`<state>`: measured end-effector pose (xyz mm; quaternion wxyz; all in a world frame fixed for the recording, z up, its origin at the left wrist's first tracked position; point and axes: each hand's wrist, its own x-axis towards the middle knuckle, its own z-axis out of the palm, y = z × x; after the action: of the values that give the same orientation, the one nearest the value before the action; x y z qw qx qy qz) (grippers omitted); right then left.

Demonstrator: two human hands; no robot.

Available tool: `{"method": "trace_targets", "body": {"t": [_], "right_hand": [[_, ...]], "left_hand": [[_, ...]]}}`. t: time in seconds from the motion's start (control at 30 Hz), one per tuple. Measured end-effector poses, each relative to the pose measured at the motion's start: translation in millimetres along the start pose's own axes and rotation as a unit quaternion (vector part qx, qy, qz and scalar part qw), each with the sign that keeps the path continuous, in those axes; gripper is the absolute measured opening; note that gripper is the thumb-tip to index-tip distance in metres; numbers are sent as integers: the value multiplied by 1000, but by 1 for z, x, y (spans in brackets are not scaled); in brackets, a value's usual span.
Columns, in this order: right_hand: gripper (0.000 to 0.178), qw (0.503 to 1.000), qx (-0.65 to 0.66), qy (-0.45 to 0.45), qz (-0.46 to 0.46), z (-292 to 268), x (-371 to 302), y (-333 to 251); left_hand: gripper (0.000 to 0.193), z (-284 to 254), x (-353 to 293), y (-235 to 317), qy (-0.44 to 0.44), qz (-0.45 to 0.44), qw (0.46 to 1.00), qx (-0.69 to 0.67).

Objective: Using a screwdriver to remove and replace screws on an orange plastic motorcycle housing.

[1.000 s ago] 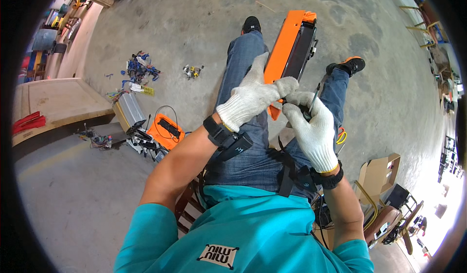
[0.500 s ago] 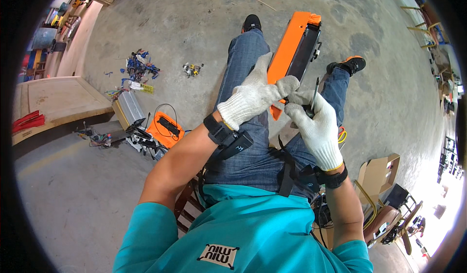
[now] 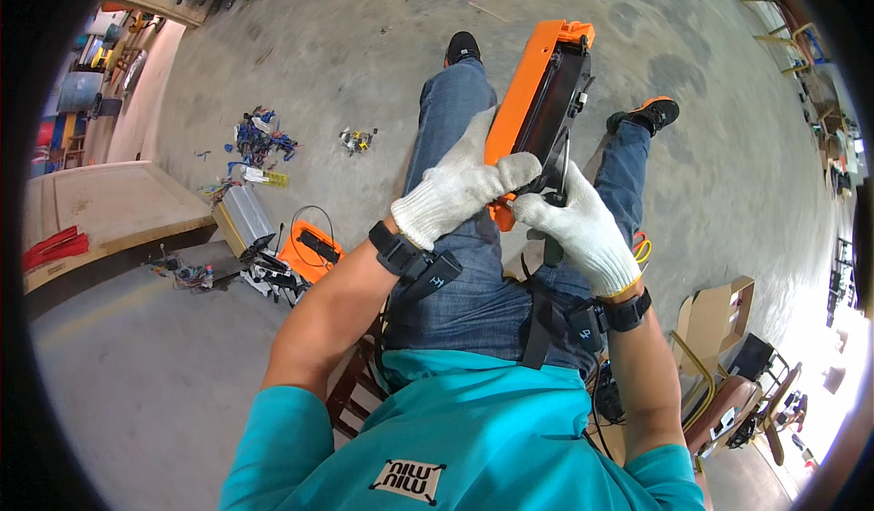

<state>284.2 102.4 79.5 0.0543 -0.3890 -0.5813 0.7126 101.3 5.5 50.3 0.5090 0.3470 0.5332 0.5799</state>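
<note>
Tool (image 3: pixel 565 160) brought in to the case (image 3: pixel 524 87)

Half a second ago the tool's shaft stood off to the right, clear of the case; now it lies across the near part of the black insert (image 3: pixel 571 87). Whether its tip touches is too small to tell. The case has also turned a little, so more of its inside shows, with a dark gap between insert and orange wall. That likely means the tool is now being used on the insert.

The left grip (image 3: pixel 460 190) is clenched on the case's near end, thumb over the edge. The right grip (image 3: pixel 587 238) is closed around the tool. The case is held out between the person's legs (image 3: pixel 452 119), above the floor (image 3: pixel 364 65).
</note>
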Motion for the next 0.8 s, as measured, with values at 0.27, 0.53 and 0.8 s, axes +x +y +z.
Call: {"method": "trace_targets", "body": {"t": [0.27,0.53,0.8], "right_hand": [[75,998,-46,21,-41,-3,-4,-12],[91,973,-198,85,-78,6,0,-13],[100,974,-198,101,-44,8,4,-3]], "left_hand": [[61,2,-3,11,-15,-61,996,-67],[43,8,7,35,-15,-75,994,-75],[30,10,11,24,-10,-72,996,-58]]}}
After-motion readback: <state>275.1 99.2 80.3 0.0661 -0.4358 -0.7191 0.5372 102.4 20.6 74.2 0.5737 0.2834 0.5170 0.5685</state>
